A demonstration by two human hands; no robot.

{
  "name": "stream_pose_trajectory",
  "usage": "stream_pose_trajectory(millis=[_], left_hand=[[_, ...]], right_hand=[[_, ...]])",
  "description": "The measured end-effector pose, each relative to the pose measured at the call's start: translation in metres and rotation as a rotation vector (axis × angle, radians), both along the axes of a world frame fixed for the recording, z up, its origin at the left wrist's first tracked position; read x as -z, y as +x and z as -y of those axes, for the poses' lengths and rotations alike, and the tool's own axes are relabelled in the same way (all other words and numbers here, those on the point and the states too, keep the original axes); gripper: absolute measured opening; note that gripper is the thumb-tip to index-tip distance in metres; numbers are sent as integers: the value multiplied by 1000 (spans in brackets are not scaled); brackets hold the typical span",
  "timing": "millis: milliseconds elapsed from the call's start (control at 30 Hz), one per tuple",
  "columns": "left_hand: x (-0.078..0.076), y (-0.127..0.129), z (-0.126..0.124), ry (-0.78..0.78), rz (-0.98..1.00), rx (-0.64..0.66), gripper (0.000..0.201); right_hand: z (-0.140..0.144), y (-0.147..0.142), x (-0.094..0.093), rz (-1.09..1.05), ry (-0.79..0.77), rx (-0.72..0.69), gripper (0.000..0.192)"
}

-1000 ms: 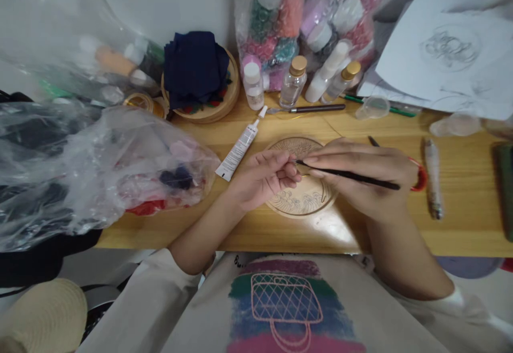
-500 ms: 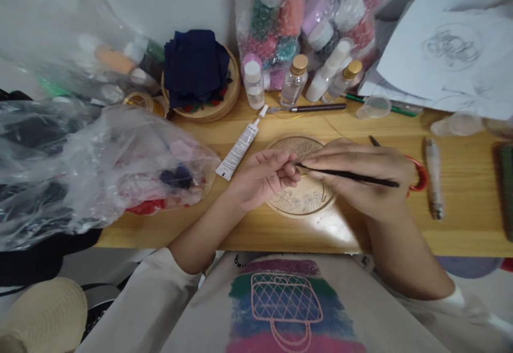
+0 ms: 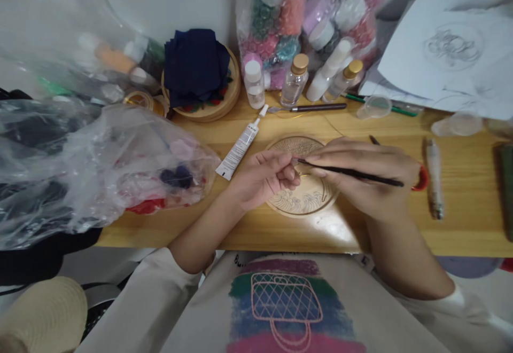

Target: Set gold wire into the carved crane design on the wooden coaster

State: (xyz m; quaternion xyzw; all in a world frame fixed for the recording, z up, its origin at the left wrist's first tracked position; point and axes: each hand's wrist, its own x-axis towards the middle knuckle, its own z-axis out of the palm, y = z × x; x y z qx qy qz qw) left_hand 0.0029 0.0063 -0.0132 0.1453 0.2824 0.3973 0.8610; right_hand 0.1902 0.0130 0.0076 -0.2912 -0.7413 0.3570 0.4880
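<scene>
A round wooden disc (image 3: 301, 193) lay flat on the table (image 3: 460, 203), pale, with wave patterns drawn along its near edge and fine lines at its far edge. Over the disc, the right hand (image 3: 360, 177) pinched a thin black tool (image 3: 348, 171), dark and slender; its long axis ran nearly level, left to right, tip pointing left above the disc's middle. The left hand (image 3: 262, 177) was curled above the disc's left part, fingertips pinched together at the tool's tip; what they gripped was too small to tell. Beyond the disc to its left lay a white tube (image 3: 239, 149), cap pointing away.
</scene>
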Motion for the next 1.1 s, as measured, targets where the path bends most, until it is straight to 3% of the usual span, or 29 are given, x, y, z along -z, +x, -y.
stream_pose_trajectory(millis=[333,500,633,767,933,1000,1033,1100], left_hand=[[1,-2,-2,19,-125,2,24],[-3,-2,-4,-26,-157,27,26],[-8,-5,-8,-120,-188,9,22],[-17,-9,-13,-156,-154,-98,24],[-40,-17,-17,-196,-68,-372,40],[-49,-27,-9,-139,-2,-494,46],[-53,-34,0,-131,11,-495,45],[-58,-56,26,-65,-16,-602,33]], right_hand=[[-2,2,1,30,33,-76,46],[-2,1,0,58,50,-37,43],[-1,1,-2,8,-87,83,33],[-4,3,1,-88,-234,281,18],[-11,1,11,-189,-342,317,11],[-12,0,12,-214,-342,319,9],[-13,-1,13,-231,-339,318,9],[-14,-2,14,-276,-338,318,8]])
